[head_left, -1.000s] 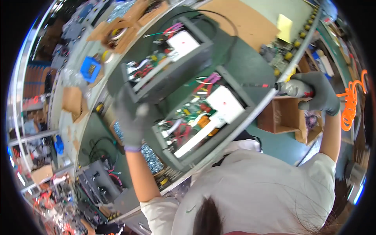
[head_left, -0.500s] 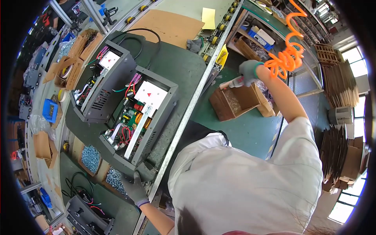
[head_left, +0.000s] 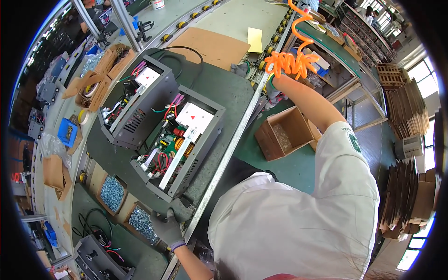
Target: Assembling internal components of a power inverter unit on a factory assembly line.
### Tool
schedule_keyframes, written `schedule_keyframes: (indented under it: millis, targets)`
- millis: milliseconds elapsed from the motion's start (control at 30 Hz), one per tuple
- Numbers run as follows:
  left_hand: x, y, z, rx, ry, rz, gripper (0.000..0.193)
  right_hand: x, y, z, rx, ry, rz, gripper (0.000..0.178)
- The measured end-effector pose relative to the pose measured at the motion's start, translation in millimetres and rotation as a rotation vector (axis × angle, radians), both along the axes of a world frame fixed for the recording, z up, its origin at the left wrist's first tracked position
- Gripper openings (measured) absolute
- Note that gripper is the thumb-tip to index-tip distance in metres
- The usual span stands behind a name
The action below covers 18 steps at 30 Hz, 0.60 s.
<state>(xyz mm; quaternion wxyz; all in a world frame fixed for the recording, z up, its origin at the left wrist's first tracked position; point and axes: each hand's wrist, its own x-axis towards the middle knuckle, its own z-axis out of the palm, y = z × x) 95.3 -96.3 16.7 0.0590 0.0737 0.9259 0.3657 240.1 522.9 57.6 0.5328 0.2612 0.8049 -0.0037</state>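
My left hand (head_left: 169, 229), in a grey glove, is at the edge of a box of small silver screws (head_left: 143, 225). Its thumb stands apart from the fingers. Out to the right, my right hand (head_left: 273, 92), also gloved, is closed around an air screwdriver (head_left: 281, 98), mostly hidden by the hand. An orange coiled hose (head_left: 291, 64) hangs over that hand. On the dark green board (head_left: 231, 88) stand two open grey metal housings: a nearer one (head_left: 198, 154) with wires, coils and a white plate, and a similar farther one (head_left: 135, 112).
Another screw box (head_left: 112, 193) is beside the first. A metal rail (head_left: 224, 163) edges the bench. An open cardboard box (head_left: 284, 133) is right of it. A blue bin (head_left: 67, 132) and several cartons line the left side. Another dark unit (head_left: 95, 256) lies near left.
My right hand has moved left toward the bench with the screwdriver, and the orange hose has swung with it. My left hand stays by the screws. The whole view has shifted slightly.
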Motion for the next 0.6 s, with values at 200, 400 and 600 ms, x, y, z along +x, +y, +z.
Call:
schedule_keyframes:
  millis: [200, 400, 600]
  targets:
    - [-18.3, 10.2, -13.6, -0.028, -0.034, -0.055, 0.056, 3.1, -76.8, 1.1, 0.206, 0.080, 0.585, 0.015]
    - [-33.0, 63.8, -51.7, 0.098, 0.118, -0.155, 0.058, -27.8, -146.8, 3.1, 0.375, 0.290, 0.704, 0.018]
    - [-32.9, 191.9, -32.6, 0.123, 0.018, -0.522, 0.054, 6.7, -188.9, 3.9, 0.169, 0.655, 0.300, 0.029]
